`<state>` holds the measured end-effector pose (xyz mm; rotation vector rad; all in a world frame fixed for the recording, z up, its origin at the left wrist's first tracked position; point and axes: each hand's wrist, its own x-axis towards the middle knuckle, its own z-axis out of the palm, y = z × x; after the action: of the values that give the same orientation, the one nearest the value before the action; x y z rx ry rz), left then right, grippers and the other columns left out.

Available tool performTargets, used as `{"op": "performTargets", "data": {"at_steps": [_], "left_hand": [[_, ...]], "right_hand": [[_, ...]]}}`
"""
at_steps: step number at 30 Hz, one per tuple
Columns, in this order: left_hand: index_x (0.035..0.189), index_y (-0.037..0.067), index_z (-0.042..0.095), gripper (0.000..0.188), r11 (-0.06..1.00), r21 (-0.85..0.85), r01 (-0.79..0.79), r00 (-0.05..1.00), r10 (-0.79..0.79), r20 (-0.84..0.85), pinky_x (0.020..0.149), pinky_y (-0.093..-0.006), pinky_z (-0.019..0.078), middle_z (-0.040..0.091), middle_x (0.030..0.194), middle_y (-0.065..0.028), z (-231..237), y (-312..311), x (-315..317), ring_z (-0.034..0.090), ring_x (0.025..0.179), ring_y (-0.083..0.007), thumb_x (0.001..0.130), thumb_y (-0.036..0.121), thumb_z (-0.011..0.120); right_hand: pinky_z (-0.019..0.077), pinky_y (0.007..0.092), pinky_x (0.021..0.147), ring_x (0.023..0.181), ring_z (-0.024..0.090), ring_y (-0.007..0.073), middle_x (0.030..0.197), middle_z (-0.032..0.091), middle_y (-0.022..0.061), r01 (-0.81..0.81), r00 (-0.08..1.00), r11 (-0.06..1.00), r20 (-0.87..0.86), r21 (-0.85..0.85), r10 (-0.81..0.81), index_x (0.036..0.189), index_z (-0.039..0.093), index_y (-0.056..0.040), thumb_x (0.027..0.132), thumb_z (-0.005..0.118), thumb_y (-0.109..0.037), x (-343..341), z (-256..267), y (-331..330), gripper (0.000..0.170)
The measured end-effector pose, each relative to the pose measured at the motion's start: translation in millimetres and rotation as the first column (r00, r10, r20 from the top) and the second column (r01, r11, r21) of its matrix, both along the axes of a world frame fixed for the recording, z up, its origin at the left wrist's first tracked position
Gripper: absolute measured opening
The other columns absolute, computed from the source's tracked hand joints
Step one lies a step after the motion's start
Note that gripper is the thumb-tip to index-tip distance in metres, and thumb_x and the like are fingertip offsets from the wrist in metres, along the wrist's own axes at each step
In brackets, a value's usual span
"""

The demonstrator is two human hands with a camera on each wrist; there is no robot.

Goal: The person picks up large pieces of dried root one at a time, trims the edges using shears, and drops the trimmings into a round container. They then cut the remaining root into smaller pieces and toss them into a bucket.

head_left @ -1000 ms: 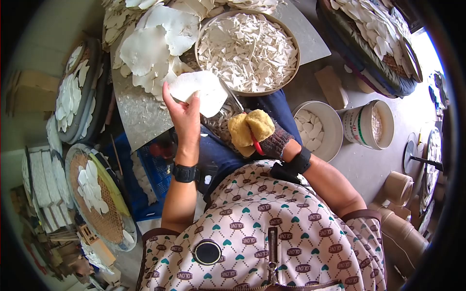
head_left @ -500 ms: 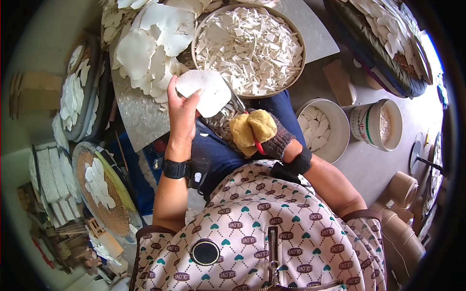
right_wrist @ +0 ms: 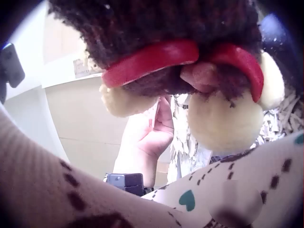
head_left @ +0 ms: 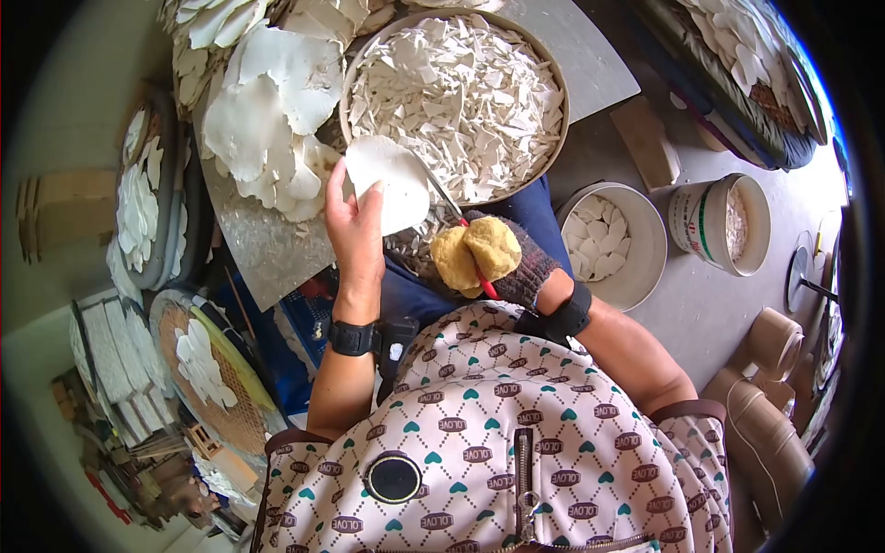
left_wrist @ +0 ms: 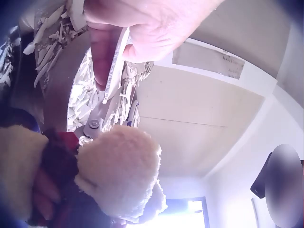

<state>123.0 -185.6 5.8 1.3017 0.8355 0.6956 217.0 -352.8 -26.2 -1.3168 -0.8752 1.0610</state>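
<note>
My bare left hand (head_left: pixel 355 230) pinches a thin white sheet (head_left: pixel 392 184) between thumb and fingers. It has a rounded outline, and the left wrist view shows it edge-on. In my right hand (head_left: pixel 530 263), which wears a dark knitted glove, is a pair of scissors (head_left: pixel 445 196) with red handles (right_wrist: pixel 152 59). Yellow sponge padding (head_left: pixel 493 249) is wrapped around those handles. The blades lie along the sheet's right edge, and the pivot (left_wrist: pixel 94 123) shows just below the sheet in the left wrist view. Glove and sponge partly hide my right fingers.
A round basin (head_left: pixel 562 111) heaped with white scraps stands ahead on a metal table (head_left: pixel 263 249). Larger ragged white sheets (head_left: pixel 277 92) are piled left of it. To the right stand a bucket (head_left: pixel 645 253) of cut white pieces and another bucket (head_left: pixel 696 221).
My left hand has shifted slightly right and turned the sheet, which now shows a narrower outline. The scissors stay at its right edge, gripped as before. The head view has shifted a little.
</note>
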Motion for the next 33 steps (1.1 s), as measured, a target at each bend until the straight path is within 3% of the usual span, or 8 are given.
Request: {"op": "performTargets", "data": {"at_steps": [1,3,9,19,21,24,30,33], "left_hand": [[0.132,-0.003,0.029,0.056,1.0,0.006,0.013,1.0,-0.013,-0.002,0.077,-0.0252,0.0494,0.055,0.11,-0.0154,0.3,0.7,-0.5,0.058,0.092,-0.0151,0.082,-0.001,0.054],[0.132,-0.004,0.029,0.055,0.999,0.022,0.038,0.999,-0.038,-0.001,0.077,-0.0245,0.0491,0.054,0.111,-0.0149,1.9,3.9,-1.7,0.057,0.091,-0.0143,0.082,-0.001,0.053],[0.131,-0.003,0.033,0.053,0.984,0.12,0.135,0.991,-0.131,-0.039,0.074,-0.0214,0.0478,0.058,0.105,-0.0119,0.7,1.6,-16.5,0.057,0.088,-0.0115,0.081,-0.002,0.052],[0.132,-0.003,0.032,0.053,0.977,0.104,0.184,0.983,-0.186,0.003,0.078,-0.0218,0.0453,0.056,0.11,-0.0119,11.2,10.2,-45.2,0.055,0.093,-0.0107,0.082,-0.003,0.05],[0.131,-0.004,0.032,0.053,0.972,0.092,0.217,0.975,-0.22,0.025,0.081,-0.0225,0.0447,0.055,0.113,-0.0121,14.3,10.3,-49.6,0.055,0.097,-0.0114,0.081,-0.004,0.049],[0.131,-0.004,0.033,0.053,0.968,0.027,0.251,0.968,-0.251,0.004,0.083,-0.0232,0.044,0.054,0.114,-0.0113,15.2,13.6,-59.6,0.053,0.1,-0.0117,0.081,-0.005,0.049],[0.132,-0.003,0.034,0.054,0.955,-0.027,0.296,0.953,-0.297,-0.063,0.082,-0.0221,0.0441,0.052,0.116,-0.0109,5.5,38.1,-77.0,0.054,0.096,-0.0108,0.08,-0.005,0.05],[0.132,-0.003,0.034,0.054,0.95,-0.028,0.31,0.948,-0.312,-0.069,0.083,-0.0221,0.043,0.05,0.119,-0.0104,4.7,44.3,-82.1,0.052,0.099,-0.0111,0.08,-0.005,0.051]], "right_hand": [[0.0489,0.0352,0.07,0.077,0.06,0.0291,0.082,0.062,0.01,0.059,0.99,0.998,-0.127,-0.014,-0.061,0.089,0.06,-0.0081,0.073,0.063,-0.022,-2.8,-1.2,0.1,0.021],[0.0489,0.0343,0.071,0.079,0.06,0.0282,0.084,0.063,0.0098,0.02,0.995,0.995,0.097,0.1,-0.03,0.091,0.06,-0.0078,0.076,0.062,-0.023,-3.6,-8.7,1.0,0.021],[0.0486,0.0327,0.073,0.082,0.06,0.0268,0.087,0.062,0.01,-0.04,0.986,0.988,0.164,0.15,0.015,0.092,0.059,-0.0073,0.078,0.062,-0.023,-4.3,-9.8,1.8,0.022],[0.048,0.0308,0.075,0.084,0.06,0.0248,0.09,0.062,0.0097,-0.057,0.996,0.991,0.081,0.122,0.047,0.094,0.059,-0.0079,0.075,0.065,-0.023,-25.9,-0.9,10.4,0.024],[0.0477,0.0308,0.076,0.085,0.059,0.0255,0.09,0.062,0.01,-0.038,0.983,0.996,-0.175,0.076,0.051,0.094,0.059,-0.0077,0.076,0.064,-0.022,-29.9,-2.5,18.9,0.024],[0.047,0.0303,0.079,0.087,0.059,0.0249,0.091,0.062,0.01,-0.143,0.948,0.982,0.303,0.125,0.099,0.095,0.059,-0.007,0.077,0.065,-0.022,-26.3,-1.3,26.4,0.024],[0.0462,0.0284,0.082,0.091,0.059,0.0194,0.098,0.062,0.0079,-0.214,0.972,0.975,0.108,0.063,0.206,0.101,0.057,-0.0054,0.083,0.059,-0.019,-25.2,13.8,32.3,0.023],[0.0458,0.0276,0.082,0.092,0.059,0.019,0.098,0.062,0.0073,-0.182,0.964,0.978,-0.179,0.101,0.198,0.102,0.057,-0.0045,0.085,0.055,-0.015,-32.4,7.7,37.9,0.02]]}}
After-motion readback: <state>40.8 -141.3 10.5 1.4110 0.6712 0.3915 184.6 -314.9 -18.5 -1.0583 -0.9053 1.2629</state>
